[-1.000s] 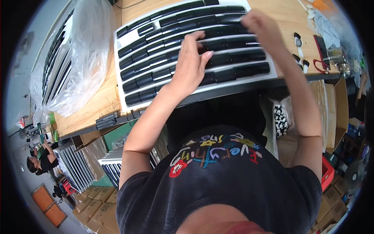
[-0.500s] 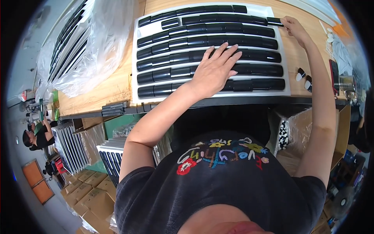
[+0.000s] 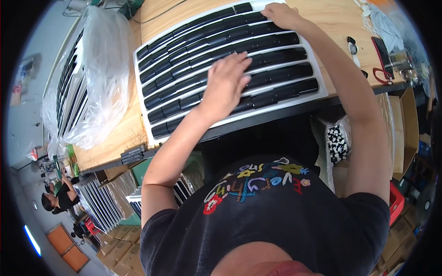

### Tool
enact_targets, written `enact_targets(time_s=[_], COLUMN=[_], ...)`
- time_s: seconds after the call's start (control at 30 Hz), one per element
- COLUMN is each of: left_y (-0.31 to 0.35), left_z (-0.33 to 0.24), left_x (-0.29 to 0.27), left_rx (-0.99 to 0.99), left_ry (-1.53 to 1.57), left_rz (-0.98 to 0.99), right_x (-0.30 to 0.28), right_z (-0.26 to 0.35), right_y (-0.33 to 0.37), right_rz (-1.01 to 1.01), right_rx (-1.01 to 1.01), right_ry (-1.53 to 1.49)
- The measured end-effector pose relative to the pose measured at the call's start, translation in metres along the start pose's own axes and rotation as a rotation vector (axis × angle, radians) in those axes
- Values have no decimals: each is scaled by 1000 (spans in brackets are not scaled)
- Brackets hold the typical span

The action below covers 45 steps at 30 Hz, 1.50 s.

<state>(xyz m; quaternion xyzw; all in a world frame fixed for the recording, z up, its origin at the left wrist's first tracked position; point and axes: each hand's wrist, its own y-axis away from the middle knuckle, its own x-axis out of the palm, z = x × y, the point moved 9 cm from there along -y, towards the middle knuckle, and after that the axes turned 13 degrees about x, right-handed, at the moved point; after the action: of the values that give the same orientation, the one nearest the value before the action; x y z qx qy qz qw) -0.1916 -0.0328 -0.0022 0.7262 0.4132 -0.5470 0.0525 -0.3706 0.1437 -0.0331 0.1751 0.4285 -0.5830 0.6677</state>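
Observation:
A white tray [image 3: 321,90] lies on the bench, slightly turned, with glossy black tube-shaped pieces [image 3: 276,56] laid end to end in several rows. My left hand [image 3: 225,83] is over the middle rows, palm down with fingers stretched out, a little blurred; whether it touches the pieces I cannot tell. At the far right of the tray, my right hand [image 3: 283,16] has its fingers bent closed at the right end of the second row, on the end black tube [image 3: 258,18]. Its fingertips partly cover that tube.
Clear plastic wrap [image 3: 108,60] covers stacked trays on the left of the wooden bench [image 3: 126,124]. To the right lie small black-and-clear parts [image 3: 352,47], a dark phone [image 3: 381,50] and red-handled scissors [image 3: 383,76]. Below the bench edge, a box holds small black-and-white pieces [image 3: 337,143].
My right hand has moved left with the end tube, which now sits in the second row; the gap there has closed. My left hand has shifted left. The whole view has tilted.

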Motion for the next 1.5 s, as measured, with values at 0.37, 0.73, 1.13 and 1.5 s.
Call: enact_targets(time_s=[0.37, 0.73, 1.13, 1.5], left_y=[-174, -165, -60, -43], left_z=[131, 95, -21, -40], left_x=[5, -7, 8, -3], left_rx=[128, 43, -232, -202], left_ry=[-243, 197, 1277, 1204], left_rz=[178, -252, -499, -402], right_x=[-152, -137, -126, -110], right_z=[-60, -37, 101, 140], right_y=[119, 186, 155, 162], right_rz=[-42, -103, -129, 25], right_rx=[529, 505, 320, 158], right_ry=[174, 122, -637, -450])
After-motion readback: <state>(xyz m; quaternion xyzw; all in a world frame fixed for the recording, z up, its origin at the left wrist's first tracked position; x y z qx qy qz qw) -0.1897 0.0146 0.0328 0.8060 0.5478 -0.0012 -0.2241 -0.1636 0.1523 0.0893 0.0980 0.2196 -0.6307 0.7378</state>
